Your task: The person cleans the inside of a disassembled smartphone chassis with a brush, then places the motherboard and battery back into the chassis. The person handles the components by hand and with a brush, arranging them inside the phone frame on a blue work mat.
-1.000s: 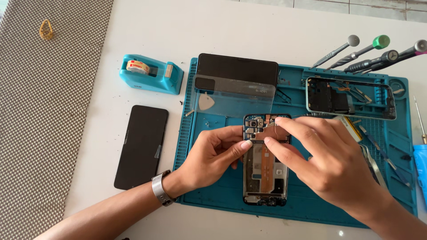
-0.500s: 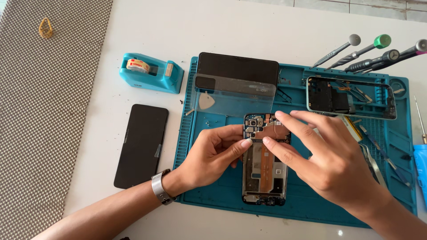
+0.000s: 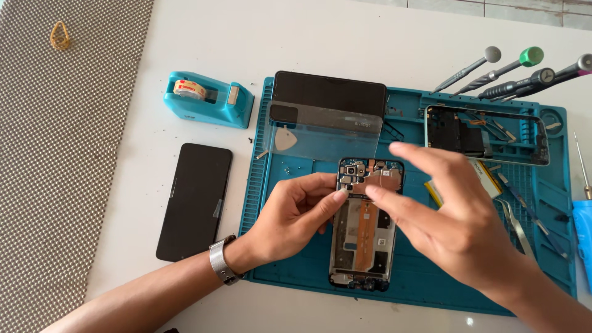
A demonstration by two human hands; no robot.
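A white tabletop (image 3: 370, 43) carries everything. Along its left edge lies a beige dotted mat (image 3: 68, 185) with a small yellow loop (image 3: 59, 36) near the far left corner. A blue tape dispenser (image 3: 208, 98) stands toward the far edge, and a black phone (image 3: 195, 200) lies flat nearer the near edge. A teal work mat (image 3: 419, 271) covers the right part, and screwdrivers (image 3: 512, 74) lie by the far right corner.
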